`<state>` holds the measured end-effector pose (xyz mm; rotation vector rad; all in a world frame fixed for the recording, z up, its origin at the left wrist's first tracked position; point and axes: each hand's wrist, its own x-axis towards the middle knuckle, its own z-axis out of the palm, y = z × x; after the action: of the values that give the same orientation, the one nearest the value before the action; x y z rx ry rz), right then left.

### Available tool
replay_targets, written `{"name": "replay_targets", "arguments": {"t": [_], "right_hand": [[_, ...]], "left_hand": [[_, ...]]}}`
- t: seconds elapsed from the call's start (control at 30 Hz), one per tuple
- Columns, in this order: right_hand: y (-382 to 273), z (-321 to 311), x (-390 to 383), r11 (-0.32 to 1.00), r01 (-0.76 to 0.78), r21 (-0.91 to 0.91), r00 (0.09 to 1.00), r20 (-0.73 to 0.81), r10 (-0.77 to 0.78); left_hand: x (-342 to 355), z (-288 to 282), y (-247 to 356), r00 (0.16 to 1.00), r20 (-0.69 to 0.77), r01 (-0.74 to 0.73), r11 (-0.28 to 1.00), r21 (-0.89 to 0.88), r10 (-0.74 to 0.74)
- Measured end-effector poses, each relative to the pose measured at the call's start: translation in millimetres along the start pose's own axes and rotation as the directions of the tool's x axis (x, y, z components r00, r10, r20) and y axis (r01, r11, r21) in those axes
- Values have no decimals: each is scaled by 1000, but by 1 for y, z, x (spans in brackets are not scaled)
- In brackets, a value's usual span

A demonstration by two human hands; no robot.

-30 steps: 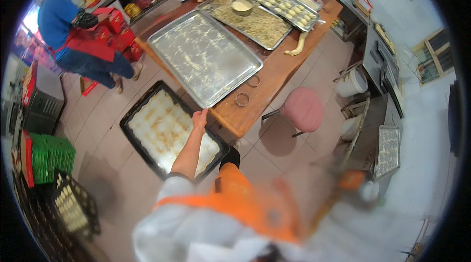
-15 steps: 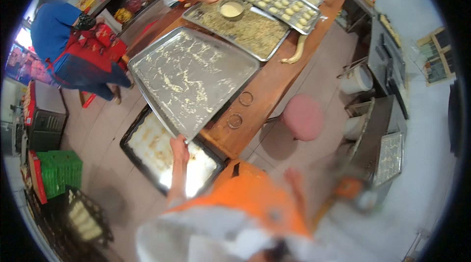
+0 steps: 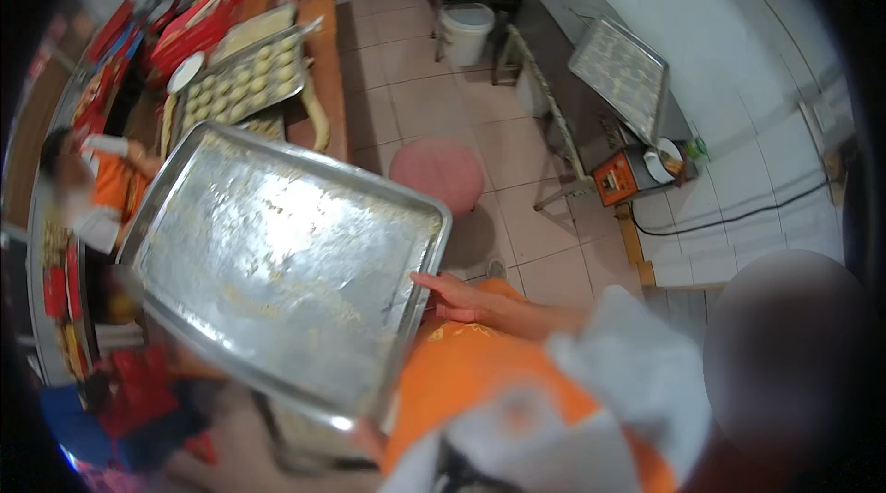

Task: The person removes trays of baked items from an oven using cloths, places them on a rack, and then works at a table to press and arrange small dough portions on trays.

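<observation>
Both my hands hold a large metal baking tray (image 3: 277, 244) by its near edge. It is tilted, and crumbs or flour smears cling to its shiny inside. My right hand (image 3: 452, 297) grips the rim at the right, thumb on top and the other fingers partly hidden under it. By the lower corner my left hand (image 3: 371, 442) is blurred against the same rim, its fingers mostly out of sight. Beyond the far rim, a tray of round pale dough balls (image 3: 242, 87) rests on the wooden table (image 3: 318, 8), beside a long dough strip (image 3: 316, 116).
A co-worker in an orange apron (image 3: 120, 177) is at the left; another in blue and red (image 3: 120, 410) is lower left. A pink round stool (image 3: 437, 177) stands right of the table. Along the wall are a floury tray (image 3: 618, 73), a white bucket (image 3: 466, 31) and an orange-fronted device (image 3: 616, 179).
My view has swung right. My right hand, empty before, now grips the baking tray too. The tray has come nearer, and its inside now catches the light.
</observation>
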<state>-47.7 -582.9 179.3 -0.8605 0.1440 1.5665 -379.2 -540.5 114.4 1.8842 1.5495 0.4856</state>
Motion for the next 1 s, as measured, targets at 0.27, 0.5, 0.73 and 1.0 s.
{"name": "replay_targets", "arguments": {"t": [0.27, 0.5, 0.73, 1.0], "right_hand": [[-96, -131, -111, 821, 512, -253, 766, -299, -569], [-290, -319, -209, 684, 721, 113, 587, -623, -516], [-417, -563, -220, 445, 715, -539, 159, -495, -854], [-489, -655, -262, 258, 404, -878, -32, -296, -955]], "left_hand": [[42, 113, 190, 731, 281, -637, 770, -44, 621], [20, 232, 468, 620, 595, 129, 681, -721, 512], [11, 265, 450, 751, 642, 408, 655, -636, 155], [10, 235, 341, 892, 416, 450, 432, -782, -176]]}}
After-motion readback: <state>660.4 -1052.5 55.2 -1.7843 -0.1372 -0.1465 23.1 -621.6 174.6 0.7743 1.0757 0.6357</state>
